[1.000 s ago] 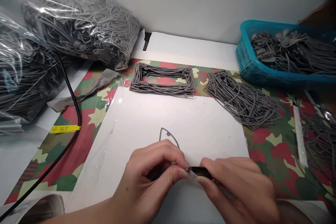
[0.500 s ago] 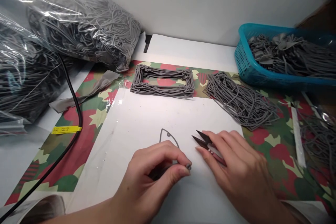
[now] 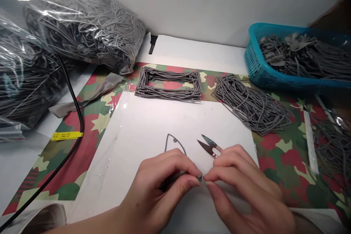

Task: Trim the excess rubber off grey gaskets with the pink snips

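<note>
Fingertips [image 3: 193, 181] of the left hand [image 3: 153, 182] are pinching the small end of a dark grey piece [image 3: 200, 178] above the near part of the white sheet [image 3: 145, 128], while that hand's curled fingers are hiding most of the piece. Thumb and forefinger of the right hand [image 3: 252, 186] are almost meeting right beside that end, and whether they are gripping any of it is hard to tell. Its other fingers are covering the handles of a pair of snips [image 3: 212, 148], whose two pointed blades are standing apart over the sheet. Near the sheet's middle, a thin grey loop [image 3: 174, 140] with a small ring is showing beyond the left hand, which is hiding its lower part. Along the sheet's far edge, grey frames [image 3: 170, 95] are lying stacked in a rectangle; at its far right corner, a tangled grey heap [image 3: 252, 108] is lying, its strips blending together. Off the sheet's far right, a blue basket [image 3: 253, 62] is holding grey strips and flat scraps, its right end running out of view. Off the sheet's left, clear bags [image 3: 90, 29] are holding dense grey strands, glare is obscuring many of them, and the picture's edge is cutting off the nearer bag [image 3: 24, 80].
</note>
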Motion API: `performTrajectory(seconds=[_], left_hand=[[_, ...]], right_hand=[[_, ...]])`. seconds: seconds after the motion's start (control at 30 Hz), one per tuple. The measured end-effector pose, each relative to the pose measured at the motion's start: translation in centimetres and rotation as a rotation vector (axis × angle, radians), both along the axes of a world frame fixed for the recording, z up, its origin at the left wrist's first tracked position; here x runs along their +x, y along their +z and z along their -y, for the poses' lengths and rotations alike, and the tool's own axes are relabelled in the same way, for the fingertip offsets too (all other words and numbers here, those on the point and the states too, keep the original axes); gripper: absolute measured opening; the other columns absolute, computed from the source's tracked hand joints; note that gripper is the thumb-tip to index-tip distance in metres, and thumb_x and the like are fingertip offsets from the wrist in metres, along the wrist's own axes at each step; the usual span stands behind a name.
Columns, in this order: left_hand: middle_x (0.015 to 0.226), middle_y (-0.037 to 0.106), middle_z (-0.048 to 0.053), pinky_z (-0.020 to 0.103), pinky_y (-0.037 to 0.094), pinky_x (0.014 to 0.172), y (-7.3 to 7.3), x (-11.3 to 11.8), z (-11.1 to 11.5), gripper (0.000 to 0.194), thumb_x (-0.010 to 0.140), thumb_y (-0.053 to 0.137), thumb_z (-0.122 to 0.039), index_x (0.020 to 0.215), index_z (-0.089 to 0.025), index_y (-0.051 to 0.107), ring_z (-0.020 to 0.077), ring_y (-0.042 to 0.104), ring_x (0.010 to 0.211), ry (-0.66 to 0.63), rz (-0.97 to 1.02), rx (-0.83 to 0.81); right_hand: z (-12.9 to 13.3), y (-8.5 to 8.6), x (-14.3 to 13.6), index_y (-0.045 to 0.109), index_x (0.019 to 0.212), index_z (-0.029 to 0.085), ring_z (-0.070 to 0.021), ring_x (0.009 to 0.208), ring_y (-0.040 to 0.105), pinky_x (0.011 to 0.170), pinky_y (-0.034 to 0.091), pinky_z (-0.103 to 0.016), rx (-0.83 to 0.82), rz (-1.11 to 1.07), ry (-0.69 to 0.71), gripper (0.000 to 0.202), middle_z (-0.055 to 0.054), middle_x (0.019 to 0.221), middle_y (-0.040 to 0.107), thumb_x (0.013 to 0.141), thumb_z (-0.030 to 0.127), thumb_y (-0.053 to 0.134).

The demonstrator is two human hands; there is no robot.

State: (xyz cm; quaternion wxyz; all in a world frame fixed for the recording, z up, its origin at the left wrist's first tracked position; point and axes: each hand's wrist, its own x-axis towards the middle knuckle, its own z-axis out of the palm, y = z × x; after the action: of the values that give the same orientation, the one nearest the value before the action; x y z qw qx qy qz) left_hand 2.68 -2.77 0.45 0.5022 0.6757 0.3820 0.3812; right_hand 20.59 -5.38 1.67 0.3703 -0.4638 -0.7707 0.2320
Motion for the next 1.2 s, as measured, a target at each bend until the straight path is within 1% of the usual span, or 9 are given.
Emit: performTrajectory(seconds=[0.17,0.33,0.43,0.57,0.77,0.87,1.0,1.2], left_hand=[[0.067,0.062,-0.003,0.015,0.043,0.052,-0.01,0.08,-0.09,0.013,0.087,0.055,-0.008,0.084,-0.018,0.064,0.0063,0.054,0.057,-0.028,-0.032,0.064],[0.07,0.063,-0.001,0.014,0.045,0.054,0.04,0.1,0.02,0.017,0.084,0.055,-0.001,0.086,-0.016,0.063,0.007,0.057,0.061,-0.052,-0.015,0.135],[0.07,0.063,0.0,0.015,0.046,0.055,-0.06,0.07,0.23,0.019,0.083,0.054,0.002,0.086,-0.015,0.063,0.0076,0.057,0.062,-0.065,-0.008,0.157],[0.071,0.063,0.002,0.015,0.047,0.056,-0.17,0.06,0.4,0.019,0.083,0.053,0.002,0.086,-0.014,0.063,0.008,0.058,0.062,-0.073,-0.013,0.166],[0.072,0.062,0.003,0.015,0.048,0.056,-0.21,0.0,0.47,0.02,0.083,0.051,0.003,0.088,-0.013,0.063,0.0088,0.059,0.063,-0.073,-0.017,0.159],[0.073,0.063,0.002,0.016,0.048,0.057,-0.33,-0.11,0.55,0.021,0.083,0.051,0.003,0.089,-0.015,0.062,0.0093,0.06,0.064,-0.078,-0.015,0.147],[0.075,0.063,0.001,0.016,0.048,0.059,-0.34,-0.25,0.56,0.022,0.083,0.052,0.002,0.091,-0.018,0.06,0.0091,0.06,0.065,-0.1,-0.056,0.102],[0.074,0.063,0.0,0.016,0.046,0.058,-0.16,-0.3,0.44,0.02,0.085,0.053,-0.001,0.09,-0.019,0.059,0.0091,0.059,0.064,-0.077,-0.071,0.105]], right_hand=[[0.21,-0.22,0.03,0.054,0.085,0.017,-0.0152,0.074,0.049,0.065,0.044,-0.031,-0.06,-0.059,-0.021,0.015,-0.003,0.074,0.054,0.083,0.002,0.052],[0.22,-0.15,0.0,0.052,0.081,0.017,-0.0145,0.072,0.048,0.063,0.042,-0.029,-0.11,-0.096,-0.023,0.015,-0.001,0.072,0.052,0.083,0.002,0.052],[-0.03,-0.02,-0.06,0.05,0.079,0.018,-0.0145,0.069,0.047,0.061,0.04,-0.029,-0.093,-0.114,-0.008,0.017,-0.001,0.069,0.051,0.083,0.002,0.049],[-0.29,-0.07,-0.18,0.05,0.078,0.017,-0.0157,0.068,0.047,0.06,0.039,-0.031,-0.087,-0.073,-0.003,0.018,-0.003,0.068,0.052,0.082,0.0,0.047],[-0.17,-0.69,-0.46,0.048,0.076,0.017,-0.0159,0.065,0.047,0.06,0.037,-0.033,0.042,-0.026,-0.003,0.02,-0.002,0.065,0.052,0.077,-0.003,0.048],[-0.15,-0.73,-0.62,0.049,0.076,0.018,-0.0159,0.064,0.046,0.059,0.038,-0.033,0.069,-0.018,-0.026,0.021,-0.002,0.065,0.051,0.076,-0.003,0.048],[-0.17,-0.6,-0.66,0.05,0.076,0.018,-0.0156,0.065,0.046,0.058,0.038,-0.032,0.065,-0.023,-0.049,0.022,-0.002,0.065,0.051,0.075,-0.003,0.046],[-0.33,-0.51,-0.46,0.05,0.078,0.018,-0.0163,0.065,0.048,0.059,0.039,-0.034,0.093,-0.022,-0.081,0.021,-0.002,0.067,0.054,0.075,-0.002,0.047]])
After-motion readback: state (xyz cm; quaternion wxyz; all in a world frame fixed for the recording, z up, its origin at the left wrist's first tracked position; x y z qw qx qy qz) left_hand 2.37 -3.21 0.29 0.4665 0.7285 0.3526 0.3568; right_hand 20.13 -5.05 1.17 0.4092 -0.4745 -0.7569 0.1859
